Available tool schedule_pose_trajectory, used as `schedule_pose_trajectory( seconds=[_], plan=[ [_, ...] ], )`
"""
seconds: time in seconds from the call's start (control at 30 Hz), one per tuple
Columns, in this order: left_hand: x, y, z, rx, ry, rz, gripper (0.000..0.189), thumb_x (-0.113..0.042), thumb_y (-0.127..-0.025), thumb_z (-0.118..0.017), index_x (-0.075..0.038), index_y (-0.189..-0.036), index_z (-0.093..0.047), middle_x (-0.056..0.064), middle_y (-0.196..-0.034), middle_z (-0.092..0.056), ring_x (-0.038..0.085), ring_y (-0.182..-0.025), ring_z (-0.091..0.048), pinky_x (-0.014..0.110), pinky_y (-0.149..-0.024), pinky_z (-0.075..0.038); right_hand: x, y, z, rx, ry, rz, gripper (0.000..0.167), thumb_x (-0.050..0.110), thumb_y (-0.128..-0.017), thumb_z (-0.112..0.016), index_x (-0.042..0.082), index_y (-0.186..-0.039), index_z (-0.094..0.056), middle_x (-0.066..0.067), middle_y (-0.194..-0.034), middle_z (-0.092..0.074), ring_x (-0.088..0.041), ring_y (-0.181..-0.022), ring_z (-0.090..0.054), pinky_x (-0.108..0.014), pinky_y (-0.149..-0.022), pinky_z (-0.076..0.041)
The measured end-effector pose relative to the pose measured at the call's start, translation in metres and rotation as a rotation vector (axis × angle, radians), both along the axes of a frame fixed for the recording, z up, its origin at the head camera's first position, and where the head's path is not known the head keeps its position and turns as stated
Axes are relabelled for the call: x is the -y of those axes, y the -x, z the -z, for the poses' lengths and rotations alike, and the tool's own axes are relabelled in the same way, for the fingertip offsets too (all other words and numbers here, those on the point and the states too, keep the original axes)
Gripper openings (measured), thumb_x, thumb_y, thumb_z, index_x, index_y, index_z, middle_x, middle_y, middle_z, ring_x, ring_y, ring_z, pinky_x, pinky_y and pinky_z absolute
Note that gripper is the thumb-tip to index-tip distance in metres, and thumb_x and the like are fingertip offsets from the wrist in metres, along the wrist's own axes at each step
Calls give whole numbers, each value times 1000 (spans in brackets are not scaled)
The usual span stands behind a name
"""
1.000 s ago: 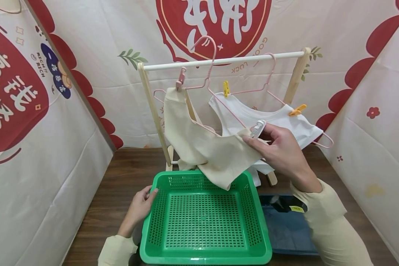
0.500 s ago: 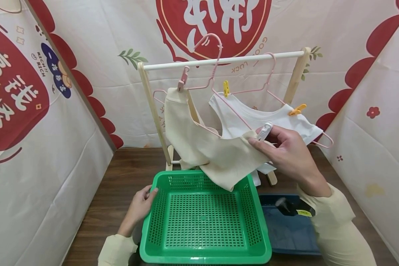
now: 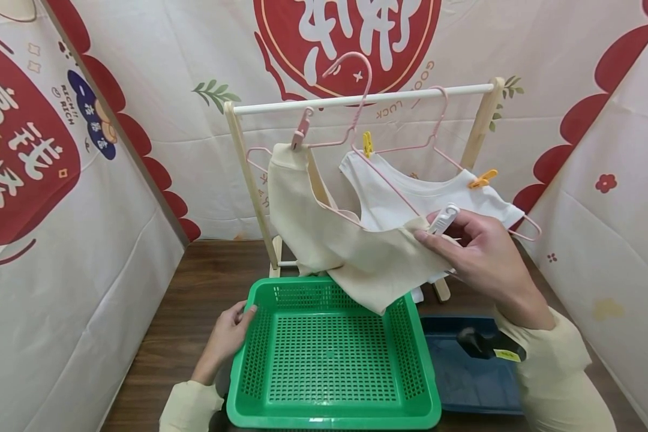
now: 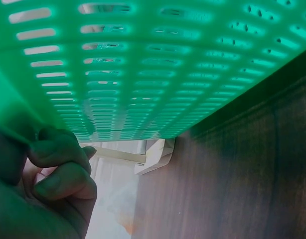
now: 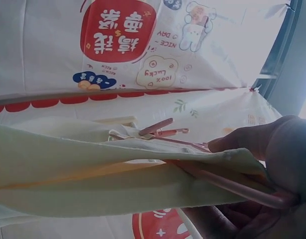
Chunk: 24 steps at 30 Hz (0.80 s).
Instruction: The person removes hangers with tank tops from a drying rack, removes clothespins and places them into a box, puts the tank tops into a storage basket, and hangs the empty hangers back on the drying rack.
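My right hand [image 3: 480,249] grips the right shoulder of a cream sleeveless top [image 3: 351,252] together with the end of its pink hanger [image 3: 386,177]. A white clothespin [image 3: 444,219] stands up at that shoulder, beside my thumb and fingers. On the left shoulder, a pink clothespin [image 3: 301,129] clips the cloth. In the right wrist view the hanger's arm [image 5: 232,186] runs through the top's opening into my hand. The hanger's hook rises in front of the rail. My left hand [image 3: 229,336] holds the left rim of a green perforated basket [image 3: 429,354], thumb over the rim.
Behind the top stands a wooden rack with a white rail [image 3: 399,97]. A white top [image 3: 416,189] hangs there on another pink hanger, with yellow clothespins [image 3: 368,144]. A dark blue tray [image 3: 475,384] lies right of the basket on the wooden table [image 3: 167,312]. Printed cloth walls surround it.
My right hand has moved right and slightly down, drawing the cream top and its hanger right with it. My left hand and the basket have stayed put.
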<state>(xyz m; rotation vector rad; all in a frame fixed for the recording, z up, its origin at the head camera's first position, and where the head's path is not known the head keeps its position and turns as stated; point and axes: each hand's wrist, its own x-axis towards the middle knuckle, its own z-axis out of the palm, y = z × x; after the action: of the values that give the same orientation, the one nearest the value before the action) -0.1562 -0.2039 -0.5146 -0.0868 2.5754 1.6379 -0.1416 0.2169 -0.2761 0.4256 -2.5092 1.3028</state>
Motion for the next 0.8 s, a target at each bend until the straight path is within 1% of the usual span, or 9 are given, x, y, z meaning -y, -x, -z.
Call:
schedule_pose_trajectory(
  seconds=[0.13, 0.33, 0.57, 0.7, 0.8],
  plan=[
    [0, 0, -1, 1, -3, 3, 47, -40, -103, -51, -8, -138, -53, 8, -64, -62, 23, -54, -67, 34, -48, -54, -2, -3, 0, -1, -10, 17, 21, 16, -88, -76, 6, -107, -72, 6, -80, -67, -13, -64, -60, -24, -51, -49],
    [0, 0, -2, 4, -6, 1, 46, -38, -103, -51, -7, -138, -53, 8, -64, -63, 23, -54, -67, 35, -48, -54, -6, -8, -1, 19, -13, 21, 24, 17, -89, -75, 5, -110, -71, 5, -82, -68, -15, -66, -60, -26, -50, -49],
    [-1, 0, -2, 2, -3, 1, 44, -36, -104, -51, -7, -137, -54, 8, -64, -61, 23, -54, -66, 35, -49, -54, -6, -13, -2, 14, 2, -14, 20, 14, -88, -76, 5, -106, -72, 2, -80, -69, -15, -65, -63, -25, -53, -49],
    [-1, 2, -2, 3, -4, 2, 44, -35, -104, -51, -7, -137, -54, 8, -66, -63, 23, -55, -67, 35, -50, -54, -6, -17, -3, 41, 14, -37, 23, 14, -89, -75, 5, -110, -71, 2, -84, -70, -16, -68, -66, -26, -55, -52],
    [-2, 3, -2, 3, -3, 4, 45, -36, -104, -51, -7, -138, -54, 7, -69, -66, 22, -56, -67, 34, -50, -54, -7, -20, -3, 73, 40, -62, 25, 14, -90, -73, 5, -114, -69, -1, -89, -71, -18, -72, -68, -29, -57, -55]
  ],
)
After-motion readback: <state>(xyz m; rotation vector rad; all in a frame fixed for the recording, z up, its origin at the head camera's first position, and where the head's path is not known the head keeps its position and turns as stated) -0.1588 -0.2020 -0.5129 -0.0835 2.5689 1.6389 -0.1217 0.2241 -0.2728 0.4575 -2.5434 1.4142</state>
